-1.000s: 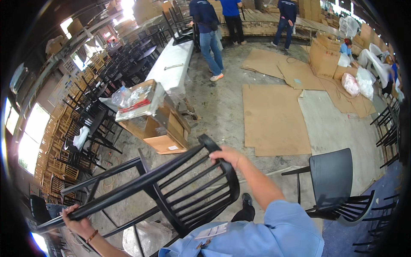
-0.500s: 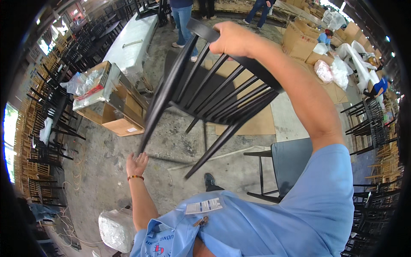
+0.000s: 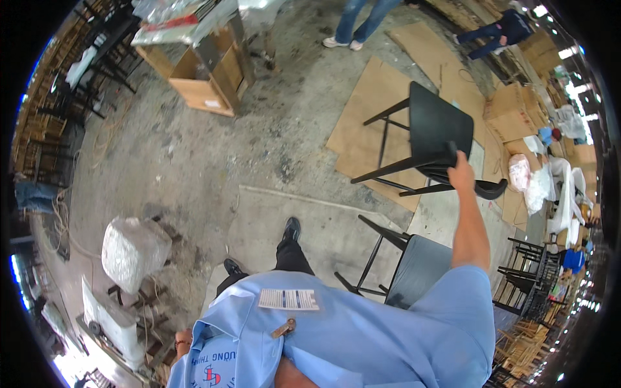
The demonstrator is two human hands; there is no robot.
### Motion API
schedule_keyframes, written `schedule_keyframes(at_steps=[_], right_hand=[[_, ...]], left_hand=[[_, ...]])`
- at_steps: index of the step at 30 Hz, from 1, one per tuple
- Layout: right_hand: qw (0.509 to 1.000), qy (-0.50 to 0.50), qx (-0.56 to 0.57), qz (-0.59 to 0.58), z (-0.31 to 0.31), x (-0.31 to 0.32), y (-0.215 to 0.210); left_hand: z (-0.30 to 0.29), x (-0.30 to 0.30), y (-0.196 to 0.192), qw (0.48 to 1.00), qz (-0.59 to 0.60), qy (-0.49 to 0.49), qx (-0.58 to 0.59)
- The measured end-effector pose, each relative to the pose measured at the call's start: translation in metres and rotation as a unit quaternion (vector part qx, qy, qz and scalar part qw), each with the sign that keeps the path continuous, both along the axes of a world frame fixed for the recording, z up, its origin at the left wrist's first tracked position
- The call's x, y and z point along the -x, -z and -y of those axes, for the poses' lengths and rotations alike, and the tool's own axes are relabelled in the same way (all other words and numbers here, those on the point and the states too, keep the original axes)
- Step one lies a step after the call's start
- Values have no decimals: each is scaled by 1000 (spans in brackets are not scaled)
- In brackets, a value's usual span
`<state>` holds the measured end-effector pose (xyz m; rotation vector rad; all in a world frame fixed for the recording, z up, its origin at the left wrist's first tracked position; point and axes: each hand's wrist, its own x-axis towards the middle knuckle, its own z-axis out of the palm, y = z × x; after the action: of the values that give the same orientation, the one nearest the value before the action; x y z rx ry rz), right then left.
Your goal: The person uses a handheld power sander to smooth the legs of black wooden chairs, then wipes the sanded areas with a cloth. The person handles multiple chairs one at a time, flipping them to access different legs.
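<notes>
My right hand (image 3: 462,174) is closed on the top rail of a black wooden chair, whose dark seat (image 3: 440,123) faces up toward me. Its legs slant off to the left over flat cardboard (image 3: 362,107); whether all of them rest on it I cannot tell. Nearer to me, a second black chair (image 3: 424,268) with a dark grey seat is partly covered by my right sleeve. Low at the left edge of my shirt, my left hand (image 3: 183,337) shows only in part, with a beaded bracelet at the wrist and its fingers hidden.
An open wooden cabinet-like box (image 3: 200,90) stands far left. Wrapped furniture (image 3: 132,252) sits at my left. A person in jeans (image 3: 362,22) stands ahead, another person (image 3: 495,35) farther right. Cardboard boxes (image 3: 511,113) and stacked black chairs (image 3: 521,271) line the right.
The chair in my right hand has gone from raised in front of me to lower down at the right, over the cardboard. My left hand has drawn back beside my body. The view has turned.
</notes>
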<state>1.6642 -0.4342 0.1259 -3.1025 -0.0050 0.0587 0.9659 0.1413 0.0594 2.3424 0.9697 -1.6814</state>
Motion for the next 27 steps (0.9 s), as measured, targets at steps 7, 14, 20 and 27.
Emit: schedule_keyframes(at_steps=[7, 14, 20, 27], right_hand=[[986, -95, 52, 128, -14, 8, 10], [939, -302, -123, -105, -187, 170, 192], [627, -564, -121, -523, -417, 552, 248], [513, -669, 40, -536, -510, 836, 135]], left_hand=[[32, 6, 49, 806, 234, -542, 31], [62, -52, 20, 700, 619, -348, 70], [171, 158, 32, 640, 633, -425, -92], [425, 489, 61, 255, 394, -809, -354]])
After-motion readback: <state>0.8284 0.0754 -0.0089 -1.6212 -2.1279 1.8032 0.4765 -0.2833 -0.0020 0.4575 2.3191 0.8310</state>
